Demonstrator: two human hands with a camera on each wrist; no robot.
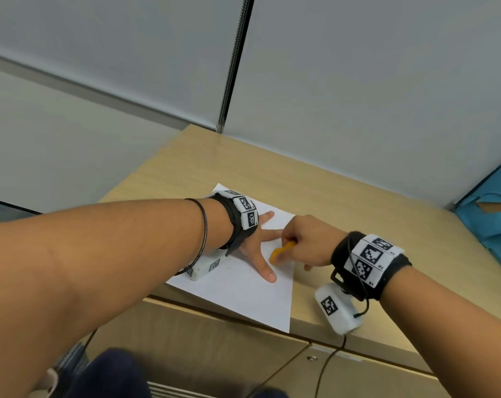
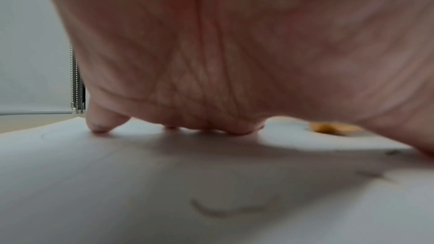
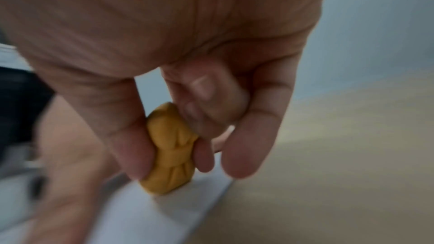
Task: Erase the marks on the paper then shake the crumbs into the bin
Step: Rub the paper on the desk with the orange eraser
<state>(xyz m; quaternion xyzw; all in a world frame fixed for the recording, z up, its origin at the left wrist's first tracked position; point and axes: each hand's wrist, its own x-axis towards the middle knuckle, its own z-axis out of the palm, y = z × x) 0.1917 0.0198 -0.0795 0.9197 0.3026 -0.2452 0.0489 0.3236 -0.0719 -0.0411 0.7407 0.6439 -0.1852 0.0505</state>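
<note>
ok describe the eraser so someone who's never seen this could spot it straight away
On the wooden desk lies a white sheet of paper, pressed flat by the left hand. The eraser is the small orange lump pinched in the right hand, the only orange thing there.

a light wooden cabinet top [image 1: 344, 196] is seen under grey wall panels [image 1: 373, 81]. a beaded blind chain [image 1: 234, 64] is hung down to the top's far corner. torn blue sheeting [image 1: 490, 214] is laid at the top's right end. a keyhole [image 1: 311, 358] is set in the front below.
</note>
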